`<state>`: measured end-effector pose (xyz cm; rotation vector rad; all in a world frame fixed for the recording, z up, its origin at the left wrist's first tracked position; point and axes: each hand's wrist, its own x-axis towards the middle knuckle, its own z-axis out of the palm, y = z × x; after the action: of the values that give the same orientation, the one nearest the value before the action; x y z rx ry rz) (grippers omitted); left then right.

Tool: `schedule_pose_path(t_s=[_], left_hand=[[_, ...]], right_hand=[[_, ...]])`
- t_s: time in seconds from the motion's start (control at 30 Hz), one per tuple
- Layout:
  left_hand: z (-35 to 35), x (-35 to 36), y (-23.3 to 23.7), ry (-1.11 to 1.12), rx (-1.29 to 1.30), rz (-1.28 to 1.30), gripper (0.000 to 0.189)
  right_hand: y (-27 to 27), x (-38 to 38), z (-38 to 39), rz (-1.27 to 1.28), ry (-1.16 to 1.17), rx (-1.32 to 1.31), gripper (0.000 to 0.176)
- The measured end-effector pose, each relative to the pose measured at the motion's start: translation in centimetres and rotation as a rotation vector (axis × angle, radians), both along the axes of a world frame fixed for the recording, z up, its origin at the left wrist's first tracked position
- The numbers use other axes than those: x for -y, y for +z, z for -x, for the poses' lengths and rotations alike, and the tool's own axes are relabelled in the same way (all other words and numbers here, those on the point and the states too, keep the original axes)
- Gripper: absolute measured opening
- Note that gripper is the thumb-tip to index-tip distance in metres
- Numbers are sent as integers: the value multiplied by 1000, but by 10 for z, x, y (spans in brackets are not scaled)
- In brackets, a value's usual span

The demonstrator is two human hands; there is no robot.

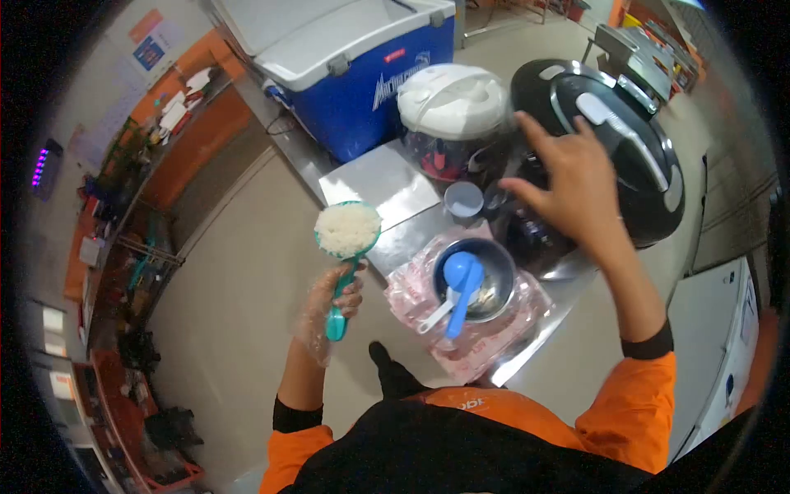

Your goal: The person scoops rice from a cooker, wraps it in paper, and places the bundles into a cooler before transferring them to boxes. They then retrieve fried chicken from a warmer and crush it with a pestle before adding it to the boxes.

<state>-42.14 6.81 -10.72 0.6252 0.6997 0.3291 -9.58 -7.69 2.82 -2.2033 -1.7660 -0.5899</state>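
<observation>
My left hand (pixel 337 292), in a clear plastic glove, is closed around the handle of a green rice scoop (pixel 336 323). White rice (pixel 348 230) heaps over the scoop's bowl, left of the metal table (pixel 403 239). My bare right hand (pixel 572 177) is raised with fingers spread, holding nothing, in front of a black rice cooker (pixel 592 107). Below and left of it a metal bowl (pixel 504 284) holds a blue scoop (pixel 463 284) and a white-handled utensil (pixel 436 316). The bowl stands on pink printed plastic sheets (pixel 411 284). A small clear cup (pixel 463 200) is nearby.
A blue cooler box (pixel 354 107) with a white lid stands at the table's far end. Beside it are a white-lidded rice cooker (pixel 453 103) and a flat white board (pixel 378 185). A white freezer (pixel 712 346) is at right, a cluttered counter (pixel 197 148) at left.
</observation>
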Motion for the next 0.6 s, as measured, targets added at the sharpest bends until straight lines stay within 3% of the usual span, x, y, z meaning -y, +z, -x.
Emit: schedule_pose_path(t_s=[0.17,0.27,0.37,0.43,0.53,0.6], left_hand=[[6,-61,-47,-171,-154,29,21],[10,-76,-76,-247,-217,58,17],[8,-86,-81,-356,-267,-18,17],[-2,-93,-93,-461,-247,-16,18],[-34,-101,-161,-576,-92,102,20],[-55,-97,-175,-639,-161,-83,25]], right_hand=[[-9,-8,20,-139,-40,248,61],[-6,-11,29,3,-223,150,49],[-16,-14,46,-207,-271,426,40],[-42,-14,88,-321,-228,290,30],[-112,-18,166,-436,-176,-24,25],[-175,-24,211,-474,-217,-333,20]])
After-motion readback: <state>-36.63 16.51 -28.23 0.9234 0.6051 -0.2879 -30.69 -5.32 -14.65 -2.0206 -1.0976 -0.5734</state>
